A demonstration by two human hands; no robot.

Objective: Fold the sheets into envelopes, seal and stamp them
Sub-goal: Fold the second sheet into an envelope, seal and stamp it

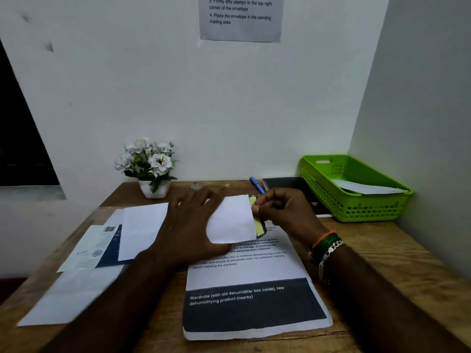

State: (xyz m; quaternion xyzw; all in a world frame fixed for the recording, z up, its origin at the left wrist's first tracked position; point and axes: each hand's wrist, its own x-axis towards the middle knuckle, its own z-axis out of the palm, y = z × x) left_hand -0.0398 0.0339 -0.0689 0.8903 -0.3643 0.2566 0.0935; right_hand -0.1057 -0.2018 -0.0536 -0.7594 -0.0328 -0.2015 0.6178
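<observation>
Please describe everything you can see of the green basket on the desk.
The green basket is rectangular and looks like plastic, with perforated walls and a slot handle in its far end. It stands upright at the back right corner of the wooden desk, close to the walls. A white paper lies inside it. Neither hand touches it.

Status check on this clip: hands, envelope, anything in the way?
Left hand flat on folded envelope. Right hand pinching yellow strip at its right edge. Nothing blocking.
</observation>
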